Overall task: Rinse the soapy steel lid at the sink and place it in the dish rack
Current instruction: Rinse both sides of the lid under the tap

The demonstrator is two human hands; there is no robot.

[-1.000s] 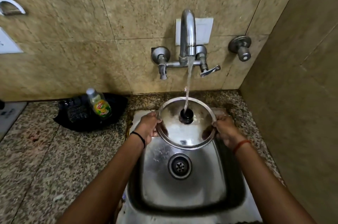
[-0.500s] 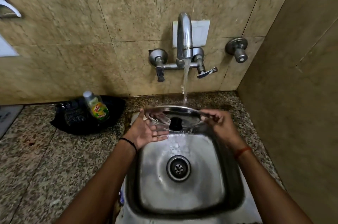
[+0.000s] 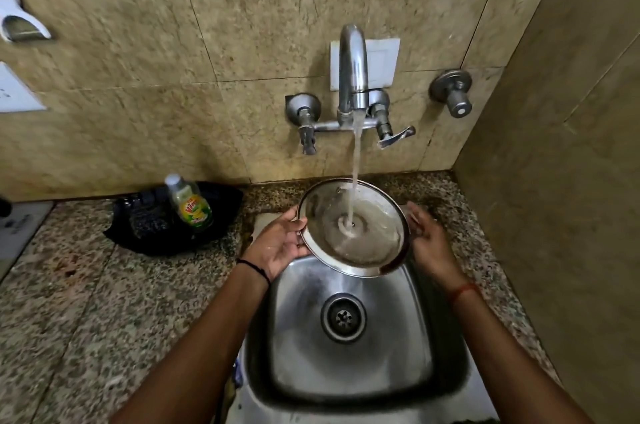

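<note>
We look down from head height at a small steel sink (image 3: pixel 349 351) set in a speckled stone counter (image 3: pixel 79 302). We hold a round steel lid (image 3: pixel 353 227) over the back of the basin, one hand at each side of its rim. The left hand (image 3: pixel 280 243) cups the left edge, with the fingers curled under and the thumb on the rim. The right hand (image 3: pixel 427 240) lies against the right edge with its fingers fairly straight; how firmly it grips, we cannot tell.

The lid is tilted toward us, and the side facing us shows no knob, so it seems to be the underside. Water falls from the wall tap (image 3: pixel 353 73) in a steady stream (image 3: pixel 356 160) and strikes the lid near its centre. We judge the tilt is meant to let the water spread across the face and run off the lower edge into the basin, carrying the soap away. Holding only the rim keeps the face open to the water.

Behind and left of the sink, a dish-soap bottle (image 3: pixel 188 201) stands in a dark tray (image 3: pixel 145 229).

The lid's far face is hidden. No dish rack is in view, so we cannot say where the lid must go. The picture is slightly blurred, and any remaining suds are hard to make out under the running water.
</note>
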